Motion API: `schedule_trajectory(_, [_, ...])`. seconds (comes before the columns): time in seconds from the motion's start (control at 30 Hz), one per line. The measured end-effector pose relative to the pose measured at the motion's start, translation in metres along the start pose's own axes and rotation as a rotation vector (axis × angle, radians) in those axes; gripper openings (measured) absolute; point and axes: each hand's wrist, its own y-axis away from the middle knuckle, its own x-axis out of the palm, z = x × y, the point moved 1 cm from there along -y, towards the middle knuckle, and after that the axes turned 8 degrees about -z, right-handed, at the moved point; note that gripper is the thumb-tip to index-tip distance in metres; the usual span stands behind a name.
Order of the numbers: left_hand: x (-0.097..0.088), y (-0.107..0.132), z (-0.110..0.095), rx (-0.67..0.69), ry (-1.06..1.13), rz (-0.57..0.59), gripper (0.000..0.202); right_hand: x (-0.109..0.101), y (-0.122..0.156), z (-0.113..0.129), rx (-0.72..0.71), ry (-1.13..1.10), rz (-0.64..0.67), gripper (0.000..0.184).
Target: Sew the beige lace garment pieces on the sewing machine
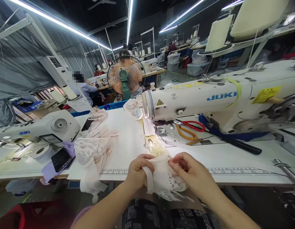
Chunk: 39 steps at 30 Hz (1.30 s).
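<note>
Pale cream lace fabric (163,173) is at the front edge of the white tabletop (197,156), pinched by the nearly closed left hand (138,168) and right hand (188,170), which should keep its upper border flat without stretching the lace.

A pale blush lace bra piece (161,171) hangs pinched between the left hand (139,168) and right hand (188,170) at the front edge of the table (128,149), plain fabric uppermost, floral lace below, narrow loose ends (184,196) dangling.
</note>
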Motion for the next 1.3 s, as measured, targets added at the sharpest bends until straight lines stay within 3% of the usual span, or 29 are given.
schedule_trajectory(0.17, [0.003, -0.006, 0.001, 0.074, -0.029, 0.033, 0.018, 0.018, -0.016, 0.002, 0.155, -0.329, -0.002, 0.027])
schedule_trajectory(0.3, [-0.001, -0.020, 0.003, 0.185, -0.082, 0.039, 0.022, 0.029, -0.035, 0.011, 0.190, -0.531, 0.025, 0.037])
schedule_trajectory(0.53, [-0.015, -0.053, 0.011, 0.388, -0.275, 0.089, 0.033, 0.042, -0.070, 0.017, 0.212, -0.547, 0.050, 0.029])
schedule_trajectory(0.87, [-0.015, -0.059, 0.028, 0.750, -0.404, 0.238, 0.045, 0.048, -0.074, 0.004, 0.279, -0.474, -0.040, 0.025])
schedule_trajectory(1.17, [-0.019, -0.062, 0.036, 0.762, -0.545, 0.258, 0.071, 0.046, -0.078, -0.006, 0.200, -0.385, 0.033, 0.030])
schedule_trajectory(1.3, [-0.022, -0.059, 0.030, 0.691, -0.509, 0.354, 0.063, 0.043, -0.079, -0.009, 0.115, -0.316, 0.009, 0.027])
